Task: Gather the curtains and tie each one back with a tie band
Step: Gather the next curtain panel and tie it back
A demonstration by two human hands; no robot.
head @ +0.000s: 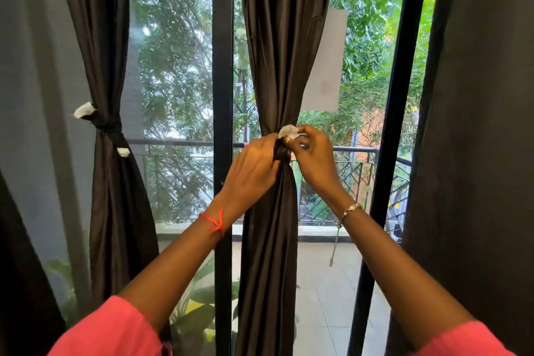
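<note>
As left hand [254,165] grips, right hand [313,154] pinches band [287,132].

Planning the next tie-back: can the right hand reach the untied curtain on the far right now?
Probably yes: nothing hangs between the right hand and the far-right curtain, but it must first release the tie band.

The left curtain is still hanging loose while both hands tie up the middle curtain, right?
Not quite. The head view shows the left curtain already tied, with a dark band knotted round it. Both hands are tying up the middle curtain: the left hand grips it and the right hand pinches the white band end.
</note>
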